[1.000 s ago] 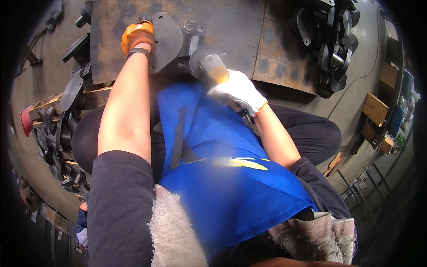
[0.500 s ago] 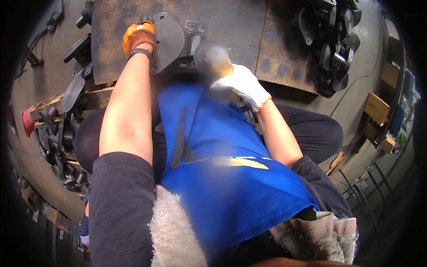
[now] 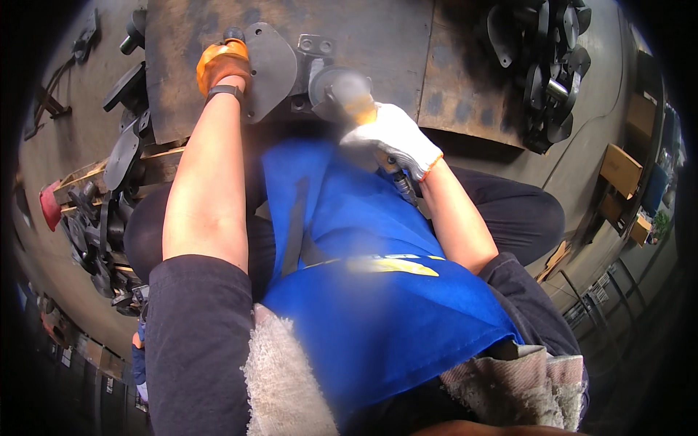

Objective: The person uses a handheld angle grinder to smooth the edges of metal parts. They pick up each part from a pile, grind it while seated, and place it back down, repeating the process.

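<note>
While the worktable [image 3: 465,87] bears the dark plate [image 3: 273,73], the grinder [image 3: 355,97] clenched in the right hand [image 3: 396,142] seems to be working the bracket [image 3: 317,45] right of that plate, any next pass needing steadiness, the left hand [image 3: 222,65] wrapped round the plate's left-edge knob [image 3: 234,33].

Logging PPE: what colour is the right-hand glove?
White glove, orange cuff edge; best in head view.

L glove [image 3: 220,65] orange, R glove [image 3: 396,136] wht w/ orange cuff [image 3: 432,167], plate [image 3: 275,73] dk gry, apron [image 3: 443,320] blue
</note>
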### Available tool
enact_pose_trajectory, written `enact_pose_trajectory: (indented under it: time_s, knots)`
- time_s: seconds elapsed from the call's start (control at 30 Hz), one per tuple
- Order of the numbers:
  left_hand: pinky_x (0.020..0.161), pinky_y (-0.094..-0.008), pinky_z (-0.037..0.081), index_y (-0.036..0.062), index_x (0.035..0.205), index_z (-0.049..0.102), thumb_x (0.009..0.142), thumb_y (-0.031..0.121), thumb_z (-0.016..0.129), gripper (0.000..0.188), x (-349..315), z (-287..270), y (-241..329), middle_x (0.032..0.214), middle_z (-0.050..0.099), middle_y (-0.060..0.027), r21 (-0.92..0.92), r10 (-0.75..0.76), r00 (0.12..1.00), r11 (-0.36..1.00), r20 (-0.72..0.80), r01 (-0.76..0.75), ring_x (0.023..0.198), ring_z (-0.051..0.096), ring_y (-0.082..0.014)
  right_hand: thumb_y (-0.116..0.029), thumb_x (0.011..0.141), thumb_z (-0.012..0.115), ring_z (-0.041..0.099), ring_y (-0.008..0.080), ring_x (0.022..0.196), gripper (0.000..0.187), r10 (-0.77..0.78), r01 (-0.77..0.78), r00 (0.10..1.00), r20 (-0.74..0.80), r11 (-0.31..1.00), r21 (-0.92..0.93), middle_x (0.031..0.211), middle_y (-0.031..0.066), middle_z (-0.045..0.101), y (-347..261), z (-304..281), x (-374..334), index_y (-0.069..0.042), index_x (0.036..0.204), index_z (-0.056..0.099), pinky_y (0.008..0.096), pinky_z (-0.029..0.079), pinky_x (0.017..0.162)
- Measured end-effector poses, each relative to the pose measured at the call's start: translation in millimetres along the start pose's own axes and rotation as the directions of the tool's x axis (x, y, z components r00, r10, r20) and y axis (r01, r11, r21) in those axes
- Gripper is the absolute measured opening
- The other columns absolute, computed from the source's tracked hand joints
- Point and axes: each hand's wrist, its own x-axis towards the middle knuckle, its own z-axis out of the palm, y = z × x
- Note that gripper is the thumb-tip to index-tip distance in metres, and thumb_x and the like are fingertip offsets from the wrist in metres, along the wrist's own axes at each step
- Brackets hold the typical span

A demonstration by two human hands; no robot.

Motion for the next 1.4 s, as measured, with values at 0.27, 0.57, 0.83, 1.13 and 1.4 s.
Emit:
enact_pose_trajectory:
  time_s: [0.27,0.57,0.83,1.13,1.4]
  knots:
    - [0.096,-0.0461,0.051,0.01,0.116,0.071,0.094,0.064,0.044,0.065,17.4,18.5,-11.1,0.12,0.069,-0.0178,0.021,0.024,0.999,0.999,-0.042,-0.023,0.113,0.064,-0.0385,-0.031,0.073,0.081,0.065,0.0175,0.076,0.037,0.044,-0.044,0.999,-0.003,0.999,0.03,0.082,0.009,0.071,-3.8,-5.6,4.3,-0.001,0.092,0.071,0.031,0.051,0.073]
    - [0.096,-0.0469,0.051,0.01,0.115,0.072,0.093,0.066,0.043,0.067,17.9,18.9,-11.0,0.119,0.069,-0.0176,0.042,0.025,0.998,0.999,-0.057,-0.023,0.112,0.064,-0.0387,-0.026,0.071,0.083,0.062,0.0159,0.068,0.037,0.029,-0.028,0.999,-0.023,0.997,0.066,0.077,0.0072,0.068,6.0,-6.8,11.9,-0.001,0.092,0.069,0.0303,0.051,0.067]
    - [0.096,-0.0468,0.051,0.0098,0.115,0.071,0.094,0.066,0.043,0.067,16.0,18.4,-13.0,0.119,0.069,-0.0174,0.054,0.041,0.997,0.998,-0.06,-0.038,0.112,0.064,-0.0382,-0.036,0.076,0.08,0.066,0.0193,0.078,0.039,0.063,-0.063,0.998,0.01,0.997,0.046,0.085,0.0097,0.072,6.9,-11.2,8.8,-0.002,0.094,0.071,0.0323,0.052,0.075]
    - [0.095,-0.0457,0.051,0.0103,0.116,0.071,0.094,0.066,0.043,0.066,17.8,19.1,-12.4,0.121,0.068,-0.0173,0.059,0.028,0.998,0.998,-0.064,-0.024,0.113,0.064,-0.038,-0.03,0.077,0.08,0.065,0.0146,0.071,0.032,0.081,-0.08,0.997,-0.004,0.989,0.125,0.078,0.006,0.07,-0.7,-9.1,15.5,-0.002,0.092,0.072,0.0297,0.051,0.068]
    - [0.1,-0.0471,0.047,0.0049,0.116,0.07,0.095,0.065,0.039,0.071,12.2,16.1,-9.7,0.122,0.066,-0.0218,0.017,0.036,0.998,0.999,-0.042,-0.036,0.118,0.06,-0.0412,-0.021,0.075,0.081,0.052,0.0108,0.05,0.023,0.111,-0.104,0.994,-0.01,0.957,0.269,0.061,0.0025,0.058,-9.5,-6.2,13.3,-0.004,0.077,0.066,0.0269,0.041,0.047]
